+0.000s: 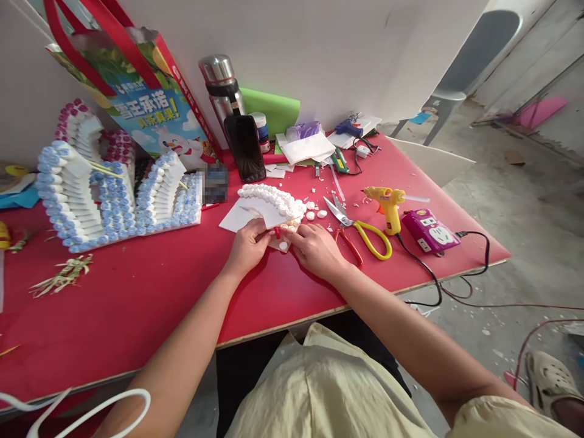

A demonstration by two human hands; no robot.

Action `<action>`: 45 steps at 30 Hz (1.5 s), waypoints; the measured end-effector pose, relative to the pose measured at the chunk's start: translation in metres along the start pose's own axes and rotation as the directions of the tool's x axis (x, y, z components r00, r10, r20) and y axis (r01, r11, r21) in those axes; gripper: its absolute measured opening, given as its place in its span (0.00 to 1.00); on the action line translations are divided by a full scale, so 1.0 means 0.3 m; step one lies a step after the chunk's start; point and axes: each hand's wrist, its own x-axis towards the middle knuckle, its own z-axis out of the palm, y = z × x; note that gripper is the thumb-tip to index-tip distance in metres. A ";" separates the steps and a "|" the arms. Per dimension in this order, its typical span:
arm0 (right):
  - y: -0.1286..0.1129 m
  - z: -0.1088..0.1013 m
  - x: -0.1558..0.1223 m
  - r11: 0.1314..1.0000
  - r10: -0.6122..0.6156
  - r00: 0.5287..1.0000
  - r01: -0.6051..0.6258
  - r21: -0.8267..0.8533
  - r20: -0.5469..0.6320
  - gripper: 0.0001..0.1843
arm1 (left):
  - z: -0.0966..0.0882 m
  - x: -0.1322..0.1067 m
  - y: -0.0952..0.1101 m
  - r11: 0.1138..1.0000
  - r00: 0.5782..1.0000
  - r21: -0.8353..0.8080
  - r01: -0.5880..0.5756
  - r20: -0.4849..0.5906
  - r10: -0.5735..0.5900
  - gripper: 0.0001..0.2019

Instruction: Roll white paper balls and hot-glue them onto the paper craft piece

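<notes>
A white board piece (pixel 244 220) lies on the red table, its curved edge lined with small white rolled pieces (pixel 274 201). At its near left side, my left hand (pixel 249 246) is closed, thumb and fingertips pinching the board. My right hand (pixel 317 249) is closed at the near right end of the same board, fingertips pressed against it beside the rolled pieces. Between the two thumbs shows a small red thing (pixel 277 232), too small to name. Several loose white pieces (pixel 322 214) lie just beyond my right hand.
Scissors (pixel 360 228), red-handled pliers (pixel 349 246), a yellow glue gun (pixel 387 204) and a purple power socket (pixel 431 231) stand to the right. Blue-and-white craft models (pixel 118 207) are on the left. Behind are a phone (pixel 245 149), a thermos (pixel 219 79) and a bag (pixel 150 109).
</notes>
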 end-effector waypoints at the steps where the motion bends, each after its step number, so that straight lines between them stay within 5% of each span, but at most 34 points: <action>1: 0.000 0.001 0.000 1.000 0.007 1.000 -0.007 -0.001 0.000 0.25 | 0.000 -0.002 -0.005 1.000 1.000 -0.006 0.014 -0.006 -0.014 0.12; 10: 0.003 0.003 -0.004 1.000 0.008 1.000 -0.008 -0.012 -0.029 0.23 | 0.003 -0.005 -0.024 1.000 1.000 -0.026 0.016 -0.007 -0.016 0.12; 18: 0.003 -0.010 -0.016 0.997 0.062 0.980 -0.052 0.057 -0.188 0.19 | -0.003 -0.006 -0.006 0.996 0.996 0.038 -0.087 -0.012 0.087 0.12; 35: 0.011 0.004 0.001 0.997 0.069 0.997 -0.067 0.047 -0.030 0.25 | 0.000 -0.007 -0.012 0.986 0.990 0.089 -0.143 0.009 0.143 0.21; 45: 0.010 0.007 -0.007 0.994 0.075 0.993 -0.066 0.092 -0.091 0.23 | -0.005 -0.004 -0.010 0.993 0.995 0.052 -0.104 -0.007 0.104 0.14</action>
